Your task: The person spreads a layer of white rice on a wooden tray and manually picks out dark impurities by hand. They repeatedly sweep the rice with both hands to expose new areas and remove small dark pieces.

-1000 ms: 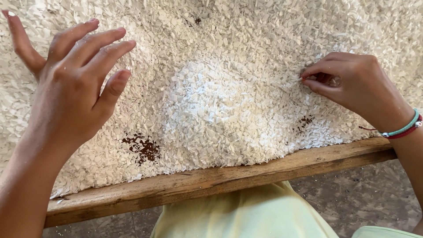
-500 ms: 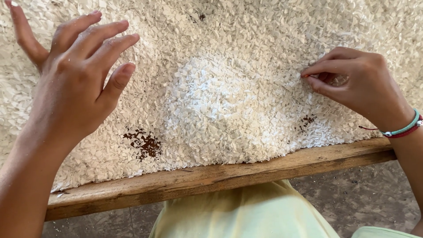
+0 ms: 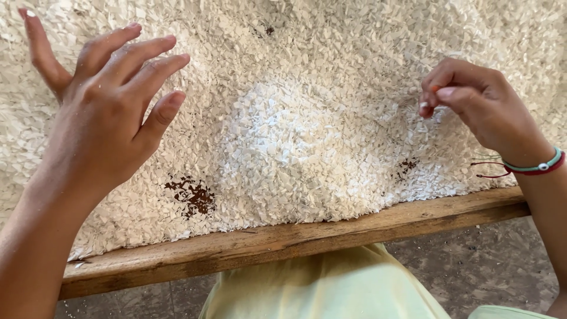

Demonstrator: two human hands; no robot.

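Above the wooden edge (image 3: 283, 242), the left hand (image 3: 100, 130) hovers spread open over white flakes (image 3: 283, 130); the right hand (image 3: 478, 109) pinches perhaps an orange speck (image 3: 434, 88).

white flakes (image 3: 283, 136) with dark brown patches (image 3: 192, 195), brown wooden edge (image 3: 307, 239), teal and red bracelets (image 3: 540, 166)

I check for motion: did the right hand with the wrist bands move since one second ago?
Yes. The right hand rose slightly, away from the wooden edge board.

flakes (image 3: 307, 136) on table | wooden edge (image 3: 283, 245) nearest | hands above, either side
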